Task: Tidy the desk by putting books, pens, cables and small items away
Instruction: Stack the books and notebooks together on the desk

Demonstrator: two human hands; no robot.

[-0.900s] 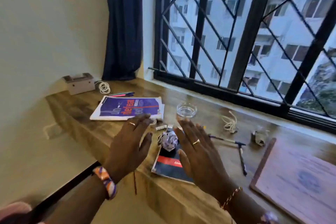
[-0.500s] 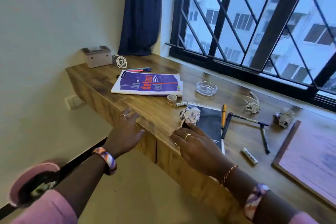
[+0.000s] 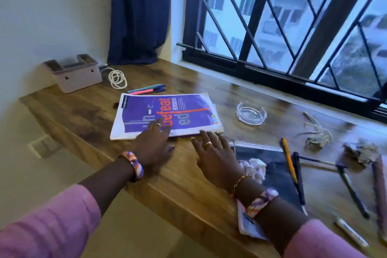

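Both hands reach for the purple book (image 3: 167, 115), which lies flat on the wooden desk (image 3: 88, 111) and serves as the landmark here. The left hand (image 3: 154, 142) has straight, spread fingers resting on the cover's near edge; the right hand (image 3: 213, 154) hovers just beside the book's near right corner, fingers straight and loosely spread, gripping nothing.

To lift it well, I judge the thumbs should slide under the near edge while the fingers press on top — there seem to be loose sheets beneath the cover, so the whole stack wants squaring and lifting level, or pages may slip out.

Beyond the book's far left corner, against the wall, stands a grey organiser (image 3: 73, 73) with open compartments; what is in them I cannot tell. A coiled white cable (image 3: 117, 78) lies just beside it, and coloured pens (image 3: 146, 89) lie just past the book's far edge. To the book's right sits a glass ashtray (image 3: 251, 112) — it looks empty.
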